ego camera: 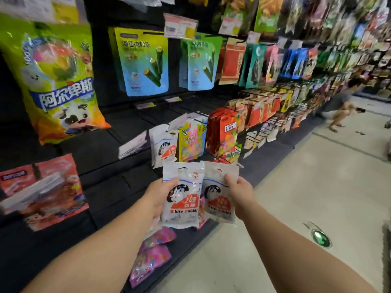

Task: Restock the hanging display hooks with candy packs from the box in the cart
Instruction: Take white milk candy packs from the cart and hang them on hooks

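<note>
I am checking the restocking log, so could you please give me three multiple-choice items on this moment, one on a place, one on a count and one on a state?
1. Where do the hanging White Rabbit packs sit relative to the colourful candy packs?
A. To their left
B. To their right
C. On the floor

2. How many White Rabbit packs are in the person's hands?
A. One
B. Two
C. Four

3. What is the right hand doing?
A. Hanging open, holding nothing
B. Gripping a White Rabbit pack
C. Resting on the floor

Answers:
1 A, the white packs hang just left of the colourful ones.
2 B, the left pack is in the left hand and the right pack in the right hand.
3 B, its fingers curl round the right pack's edge.
</note>
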Demonstrator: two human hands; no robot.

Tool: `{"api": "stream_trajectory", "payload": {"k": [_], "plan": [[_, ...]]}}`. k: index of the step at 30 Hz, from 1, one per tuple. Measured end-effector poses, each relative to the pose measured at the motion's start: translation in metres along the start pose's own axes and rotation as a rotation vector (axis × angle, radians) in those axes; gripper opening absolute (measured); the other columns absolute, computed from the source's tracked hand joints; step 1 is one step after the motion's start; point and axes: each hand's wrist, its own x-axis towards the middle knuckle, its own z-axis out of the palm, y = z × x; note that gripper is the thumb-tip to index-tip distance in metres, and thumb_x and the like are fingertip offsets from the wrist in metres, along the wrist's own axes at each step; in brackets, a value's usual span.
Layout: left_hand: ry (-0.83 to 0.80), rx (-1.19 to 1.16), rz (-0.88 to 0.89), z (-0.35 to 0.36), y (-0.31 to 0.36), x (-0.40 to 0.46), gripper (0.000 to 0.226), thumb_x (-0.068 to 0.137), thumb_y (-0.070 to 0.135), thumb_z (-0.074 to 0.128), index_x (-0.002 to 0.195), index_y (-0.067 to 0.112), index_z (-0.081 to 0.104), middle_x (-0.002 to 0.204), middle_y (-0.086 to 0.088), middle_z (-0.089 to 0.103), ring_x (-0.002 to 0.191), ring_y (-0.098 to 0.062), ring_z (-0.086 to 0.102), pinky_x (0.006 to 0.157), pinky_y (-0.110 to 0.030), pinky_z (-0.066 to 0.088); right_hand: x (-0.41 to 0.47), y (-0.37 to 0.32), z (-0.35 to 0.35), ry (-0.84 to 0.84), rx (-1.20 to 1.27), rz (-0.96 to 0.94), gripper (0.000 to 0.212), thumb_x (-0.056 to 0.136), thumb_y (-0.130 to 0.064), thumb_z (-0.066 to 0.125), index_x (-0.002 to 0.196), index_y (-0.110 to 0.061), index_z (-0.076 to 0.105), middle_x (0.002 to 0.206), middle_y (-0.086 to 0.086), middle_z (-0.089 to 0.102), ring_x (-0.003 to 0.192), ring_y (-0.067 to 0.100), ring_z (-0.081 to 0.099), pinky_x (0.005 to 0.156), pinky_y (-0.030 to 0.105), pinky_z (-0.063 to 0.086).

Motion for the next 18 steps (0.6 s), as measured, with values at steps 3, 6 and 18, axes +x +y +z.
{"api": "stream_trajectory", "payload": {"k": [3,6,18], "plan": [[0.071,-0.042,0.008,0.02,0.002,0.007,0.011,0.1,0.019,0.064,0.103,0.011,0.071,0.091,-0.018,0.079,0.086,-0.037,0.074,0.091,-0.056,0.057,0.039,-0.01,-0.014,-0.079,-0.051,-0.023,0.025,0.096,-0.037,0.055,0.099,-0.014,0.064,0.102,0.014,0.07,0.093,0.033,0.068,0.086,0.056,0.056],[0.148,-0.072,0.009,0.025,0.004,0.012,0.023,0.099,0.022,0.065,0.116,0.007,0.07,0.103,-0.021,0.077,0.097,-0.04,0.073,0.096,-0.061,0.054,0.061,-0.018,-0.009,-0.163,-0.097,-0.036,0.024,0.1,-0.032,0.051,0.09,-0.013,0.061,0.099,0.014,0.066,0.092,0.032,0.064,0.089,0.054,0.055],[0.297,-0.192,-0.027,-0.024,0.016,0.051,0.027,0.098,0.032,0.065,0.113,0.009,0.069,0.101,-0.023,0.077,0.091,-0.038,0.074,0.082,-0.051,0.059,0.122,-0.041,0.088,-0.44,-0.084,-0.029,0.023,0.1,-0.035,0.054,0.107,-0.014,0.061,0.084,-0.006,0.063,0.073,0.01,0.061,0.058,0.026,0.05]]}}
